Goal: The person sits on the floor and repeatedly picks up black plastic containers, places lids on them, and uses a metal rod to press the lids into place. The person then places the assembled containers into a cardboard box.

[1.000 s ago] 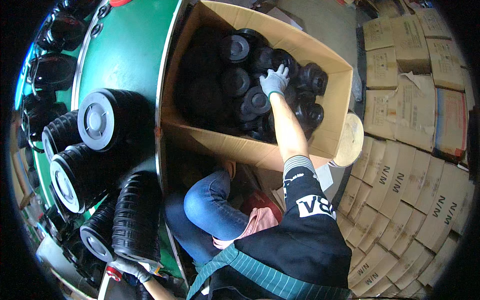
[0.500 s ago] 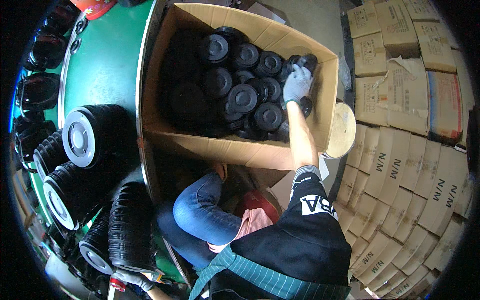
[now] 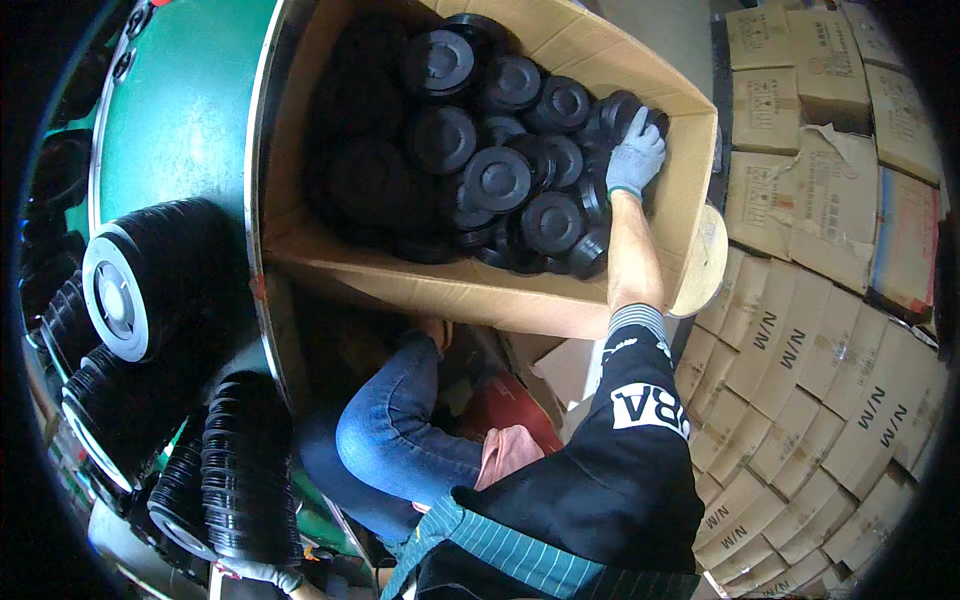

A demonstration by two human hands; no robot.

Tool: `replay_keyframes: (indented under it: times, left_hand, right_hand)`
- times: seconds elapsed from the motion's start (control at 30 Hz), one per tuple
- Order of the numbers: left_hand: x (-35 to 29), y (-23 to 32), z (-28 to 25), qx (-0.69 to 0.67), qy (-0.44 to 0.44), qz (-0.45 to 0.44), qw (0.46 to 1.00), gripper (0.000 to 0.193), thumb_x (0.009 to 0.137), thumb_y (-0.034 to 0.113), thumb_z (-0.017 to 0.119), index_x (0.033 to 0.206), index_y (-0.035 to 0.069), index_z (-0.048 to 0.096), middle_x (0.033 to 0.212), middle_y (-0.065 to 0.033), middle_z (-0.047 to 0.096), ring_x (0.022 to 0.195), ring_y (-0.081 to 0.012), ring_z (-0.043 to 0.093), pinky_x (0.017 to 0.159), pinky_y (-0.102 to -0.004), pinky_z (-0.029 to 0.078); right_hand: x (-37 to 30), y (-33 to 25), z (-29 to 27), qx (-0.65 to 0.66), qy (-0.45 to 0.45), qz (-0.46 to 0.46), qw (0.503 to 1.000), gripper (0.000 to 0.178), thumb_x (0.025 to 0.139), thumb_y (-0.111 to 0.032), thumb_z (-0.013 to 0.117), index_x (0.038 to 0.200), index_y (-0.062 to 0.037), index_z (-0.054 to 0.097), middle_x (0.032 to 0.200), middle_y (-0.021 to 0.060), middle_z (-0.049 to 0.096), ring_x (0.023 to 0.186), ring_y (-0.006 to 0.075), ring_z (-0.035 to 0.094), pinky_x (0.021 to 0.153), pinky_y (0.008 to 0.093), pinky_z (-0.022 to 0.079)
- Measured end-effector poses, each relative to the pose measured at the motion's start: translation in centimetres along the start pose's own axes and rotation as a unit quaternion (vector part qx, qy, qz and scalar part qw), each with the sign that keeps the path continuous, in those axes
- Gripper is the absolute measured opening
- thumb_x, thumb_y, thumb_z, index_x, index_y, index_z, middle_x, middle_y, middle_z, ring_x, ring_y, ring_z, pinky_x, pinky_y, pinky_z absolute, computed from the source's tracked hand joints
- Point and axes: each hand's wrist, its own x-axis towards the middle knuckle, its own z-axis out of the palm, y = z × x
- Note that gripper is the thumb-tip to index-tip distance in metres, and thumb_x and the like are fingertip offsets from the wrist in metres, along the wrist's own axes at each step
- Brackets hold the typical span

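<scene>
From the head camera, looking down: my right hand point(image 3: 636, 155), in a grey knit glove, is stretched out into the open cardboard box point(image 3: 480, 295) and lies curled over a black round cap point(image 3: 618, 112) at the box's far right corner, hard against the right wall. The fingers are bent around its rim, but I cannot tell whether they have closed on it or only rest there.

The cap looks like moulded plastic: I judge it light, stiff, smooth enough to slip a little under the glove, and not fragile. It is a short disc with a raised centre, so the rim is the place to grip, thumb on one side and fingers opposite. This one stands tilted on edge against its neighbours, its flat face turned roughly toward the box's left side; its short axis runs that way, with no real long axis.

The other black caps point(image 3: 497, 178) lie loose, mostly face up, across the box floor.

My left hand point(image 3: 262, 573), also gloved, shows only in part at the lower edge, below rows of stacked black caps point(image 3: 245, 465) on the green bench point(image 3: 180, 110); its grip I cannot tell.
</scene>
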Motion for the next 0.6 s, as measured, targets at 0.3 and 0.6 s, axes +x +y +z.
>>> replay_keyframes:
  times: [0.3,0.6]
  left_hand:
    - [-0.3,-1.1,-0.4,0.001,0.006,-0.004,1.000,0.041,0.115,0.019,0.044,0.144,-0.006,0.058,0.139,-0.0241,0.064,0.123,-0.0381,0.059,0.110,-0.0431,0.047]
    - [-0.6,-1.1,0.9,-0.018,0.007,-0.004,1.000,0.041,0.114,0.018,0.044,0.145,-0.006,0.057,0.141,-0.0236,0.063,0.125,-0.0376,0.058,0.111,-0.0430,0.047]
  right_hand:
    - [-0.6,0.4,-1.7,0.070,-0.036,0.063,0.995,0.081,0.087,-0.008,0.070,0.162,-0.0192,0.042,0.121,0.0128,0.058,0.108,0.0359,0.060,0.089,0.0505,0.055]
    - [2.6,-2.4,-13.3,0.458,0.131,-0.052,0.878,0.070,0.071,-0.003,0.070,0.141,-0.0122,0.063,0.132,0.0197,0.060,0.114,0.0391,0.060,0.099,0.0518,0.048]
